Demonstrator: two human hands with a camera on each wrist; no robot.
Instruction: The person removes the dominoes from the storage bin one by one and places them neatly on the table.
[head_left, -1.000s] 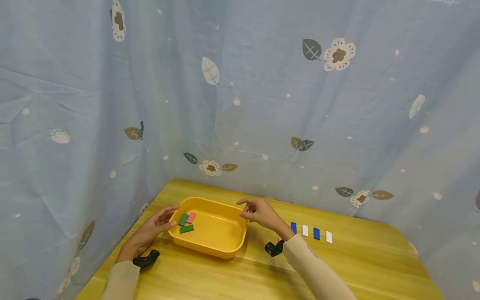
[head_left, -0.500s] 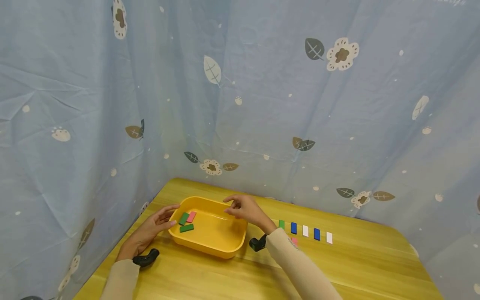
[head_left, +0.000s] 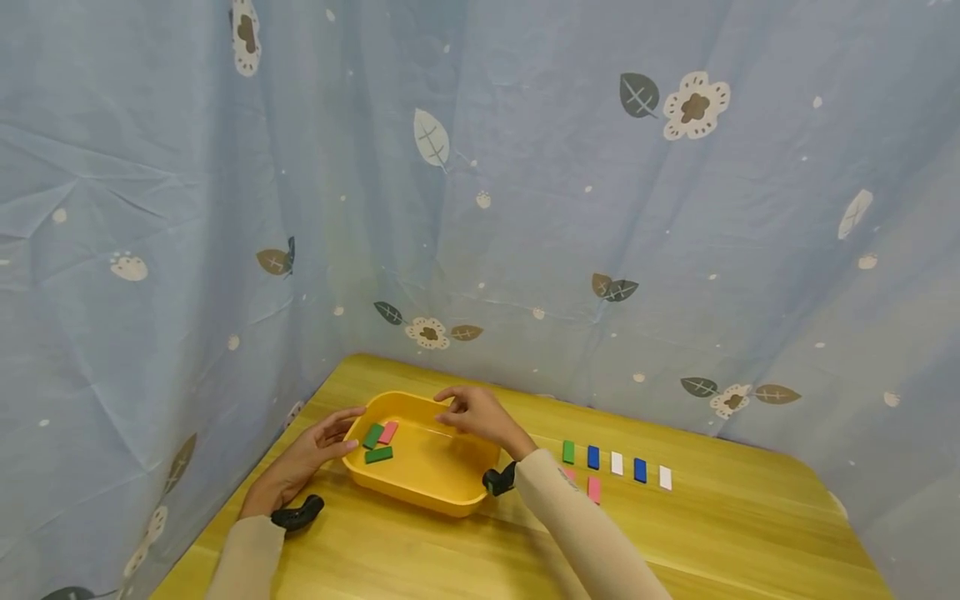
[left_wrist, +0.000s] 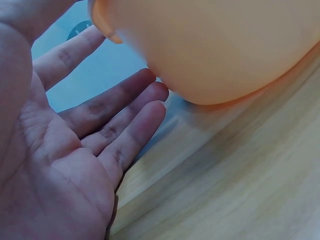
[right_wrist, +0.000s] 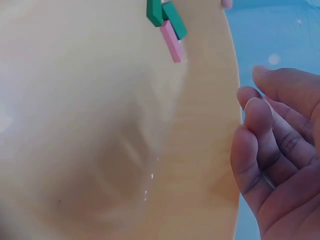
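Observation:
A yellow plastic basin stands on the table. Inside it, toward the left end, lie a green block, another green block and a pink block. My left hand is at the basin's left end, fingers loosely extended; in the left wrist view some fingertips are close to or against the outer wall, and whether they press is unclear. Over the far right part of the basin hovers my right hand. Its fingers bend loosely with no block visible among them.
Right of the basin, a row holds a green block, blue blocks and white blocks. In front lie two pink blocks, one partly covered by the right sleeve. A patterned curtain hangs behind the table.
My right hand has moved left, farther over the basin, uncovering the green block and a pink block on the table. The left hand and the blocks in the basin stay put.

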